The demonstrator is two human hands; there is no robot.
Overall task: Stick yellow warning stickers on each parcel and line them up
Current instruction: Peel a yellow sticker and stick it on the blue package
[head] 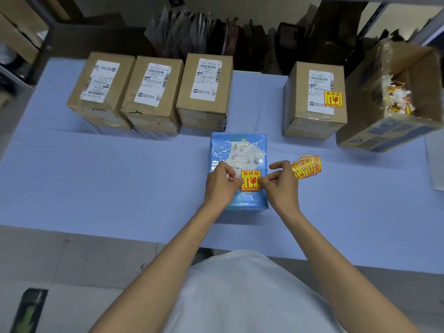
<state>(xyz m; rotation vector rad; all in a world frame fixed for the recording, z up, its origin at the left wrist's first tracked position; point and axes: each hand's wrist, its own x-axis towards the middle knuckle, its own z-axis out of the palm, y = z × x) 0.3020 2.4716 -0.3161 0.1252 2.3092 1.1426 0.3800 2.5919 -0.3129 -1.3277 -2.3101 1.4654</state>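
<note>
A blue plastic-wrapped parcel (240,150) lies in the middle of the table. Over its near half is a yellow warning sticker (250,179). My left hand (219,182) pinches the sticker's left edge and my right hand (280,182) pinches its right edge. A fanned stack of yellow stickers (307,165) lies just right of my right hand. Three cardboard parcels (103,90) (153,92) (206,90) stand side by side at the back left without yellow stickers. A fourth cardboard parcel (314,99) at the back right bears a yellow sticker (333,99).
An open cardboard box (394,131) holding crumpled sticker backings sits at the far right. The table has a pale blue cover (96,176). Bags and dark boxes stand behind the table's far edge. A white sheet (436,164) lies at the right edge.
</note>
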